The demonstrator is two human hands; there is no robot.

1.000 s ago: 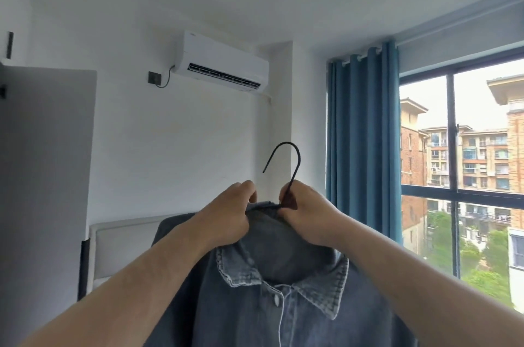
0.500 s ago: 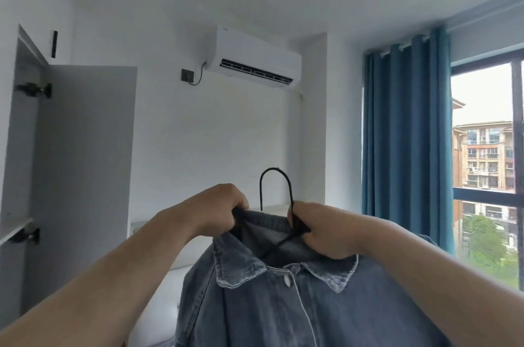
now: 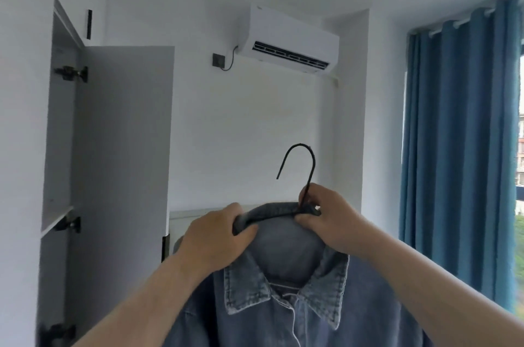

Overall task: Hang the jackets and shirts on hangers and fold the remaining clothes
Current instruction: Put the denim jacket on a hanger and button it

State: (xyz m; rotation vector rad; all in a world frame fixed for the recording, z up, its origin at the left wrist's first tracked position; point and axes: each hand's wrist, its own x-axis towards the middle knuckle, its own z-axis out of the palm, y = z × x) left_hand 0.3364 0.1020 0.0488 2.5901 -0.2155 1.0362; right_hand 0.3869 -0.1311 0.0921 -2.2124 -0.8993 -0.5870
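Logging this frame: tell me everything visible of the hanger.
The hanger is thin, dark wire by its look. Only its open hook and neck show, upright, the tip pointing down-left; its arms are mostly hidden under the collar of the denim shirt. The right hand pinches the neck's base; the left hand grips the collar beside it. It is held up before a white wall, hooked on nothing.

faded blue denim shirt (image 3: 286,304) with rough frayed collar edge, thin matt black wire hanger (image 3: 307,168), glossy white plastic air conditioner (image 3: 289,40), matt grey wardrobe door (image 3: 119,148), heavy blue cloth curtain (image 3: 459,148)
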